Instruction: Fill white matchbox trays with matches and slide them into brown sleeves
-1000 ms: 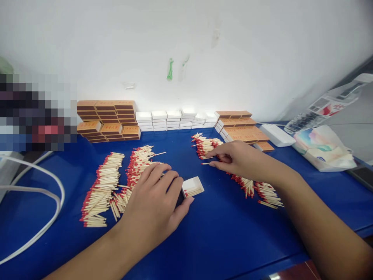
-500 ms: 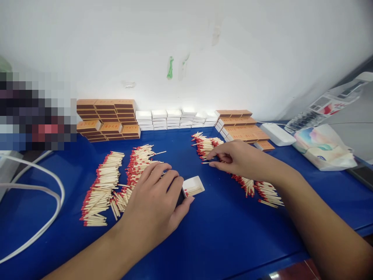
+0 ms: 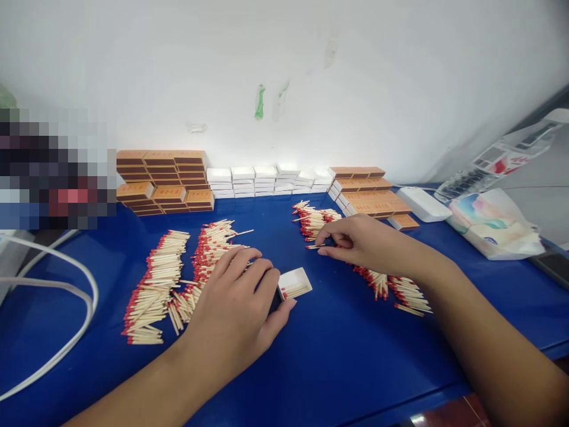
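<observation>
My left hand [image 3: 242, 296] grips the left end of a small white matchbox tray [image 3: 304, 279] between thumb and fingers. A few red-tipped matches [image 3: 296, 291] lie along the tray's near side. To the right, my right hand [image 3: 351, 237] pinches a single match [image 3: 312, 247] by thumb and forefinger, its red head pointing left. Under and behind that hand spreads a pile of loose matches [image 3: 311, 224], partly hidden by the hand and wrist. Two rows of matches, the outer row [image 3: 164, 267] and the inner row [image 3: 213, 249], lie left of the tray; my left hand covers part of the inner one.
Orange matchboxes [image 3: 162, 178] are stacked at the back left, white trays [image 3: 253, 181] along the wall, and more boxes [image 3: 368, 196] at the right. A white device [image 3: 424, 204], tissue pack [image 3: 493, 225] and plastic bottle [image 3: 484, 166] stand far right. White cables [image 3: 89, 296] loop at left.
My right thumb and forefinger have closed slightly on the match, which has shifted up a very little. My left hand and the tray stay in place.
</observation>
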`<act>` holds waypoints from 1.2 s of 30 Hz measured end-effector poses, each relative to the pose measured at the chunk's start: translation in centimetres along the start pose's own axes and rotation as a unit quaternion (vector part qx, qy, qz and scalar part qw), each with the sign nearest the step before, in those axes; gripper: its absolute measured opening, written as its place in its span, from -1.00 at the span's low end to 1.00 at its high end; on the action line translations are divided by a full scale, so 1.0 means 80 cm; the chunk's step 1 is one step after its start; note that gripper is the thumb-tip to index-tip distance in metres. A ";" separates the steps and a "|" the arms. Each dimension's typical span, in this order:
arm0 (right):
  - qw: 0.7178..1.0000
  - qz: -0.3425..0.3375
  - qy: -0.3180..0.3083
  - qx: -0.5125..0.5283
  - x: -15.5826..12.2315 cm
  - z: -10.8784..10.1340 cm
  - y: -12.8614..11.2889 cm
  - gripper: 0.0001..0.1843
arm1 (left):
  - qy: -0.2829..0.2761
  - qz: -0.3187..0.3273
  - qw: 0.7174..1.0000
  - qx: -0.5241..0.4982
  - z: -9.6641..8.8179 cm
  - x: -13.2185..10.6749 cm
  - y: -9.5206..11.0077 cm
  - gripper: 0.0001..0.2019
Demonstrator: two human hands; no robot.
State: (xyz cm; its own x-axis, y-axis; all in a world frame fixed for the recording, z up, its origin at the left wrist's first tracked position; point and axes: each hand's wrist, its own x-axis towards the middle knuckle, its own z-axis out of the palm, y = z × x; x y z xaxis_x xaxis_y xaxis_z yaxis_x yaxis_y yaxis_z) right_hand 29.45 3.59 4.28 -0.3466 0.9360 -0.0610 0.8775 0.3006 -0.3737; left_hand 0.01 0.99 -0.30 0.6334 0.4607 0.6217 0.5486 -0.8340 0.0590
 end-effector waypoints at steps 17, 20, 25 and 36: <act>0.998 -0.066 0.007 0.025 -0.016 0.011 -0.051 -0.73 | -0.001 -0.003 1.000 -0.001 0.000 0.001 -0.002 -0.82; 0.994 -0.110 -0.010 0.020 -0.021 0.020 -0.070 -0.81 | 0.003 -0.005 1.000 -0.004 0.001 0.001 -0.002 -0.83; 0.992 -0.116 -0.025 -0.044 -0.021 0.030 -0.086 -0.81 | 0.017 0.000 1.000 -0.001 0.003 0.001 -0.003 -0.84; 0.991 -0.041 0.101 -0.071 -0.011 0.002 -0.023 -0.78 | 0.004 -0.003 1.000 -0.006 0.000 0.001 -0.003 -0.84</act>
State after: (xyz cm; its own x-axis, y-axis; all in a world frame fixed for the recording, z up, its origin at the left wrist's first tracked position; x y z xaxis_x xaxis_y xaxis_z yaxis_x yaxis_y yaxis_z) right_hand 28.13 2.17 4.90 -0.3582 0.9205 0.1562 0.8918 0.3868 -0.2346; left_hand -0.05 1.21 -0.27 0.6255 0.4636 0.6275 0.5460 -0.8347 0.0724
